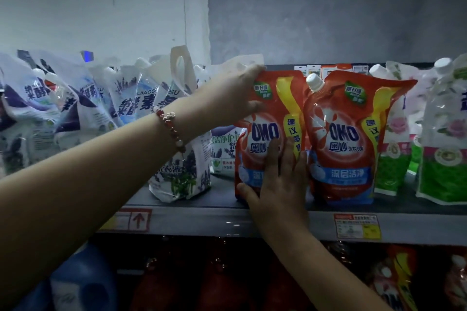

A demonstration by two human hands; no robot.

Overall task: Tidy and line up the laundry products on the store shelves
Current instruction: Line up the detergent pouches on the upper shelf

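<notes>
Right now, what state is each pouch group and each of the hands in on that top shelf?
Left OMO pouch: upright at the shelf front, held by both hands.
Right OMO pouch: upright, untouched, beside the left one.
White lavender pouches: leaning, jumbled, not lined up.
Green rose pouches: standing, slightly tilted.
Left hand: grips the held pouch's top corner.
Right hand: fingers flat on its front, thumb round its lower edge.

On the shelf point(192, 203) stand two red OMO detergent pouches. The left hand point(237, 98) grips the top corner of the left OMO pouch point(275, 108); the right hand point(280, 184) presses flat on its lower front. Just right of it stands the second OMO pouch point(346, 139), with a white cap. Left of it are white lavender pouches point(131, 103); a beaded bracelet point(170, 129) is on the left wrist.
</notes>
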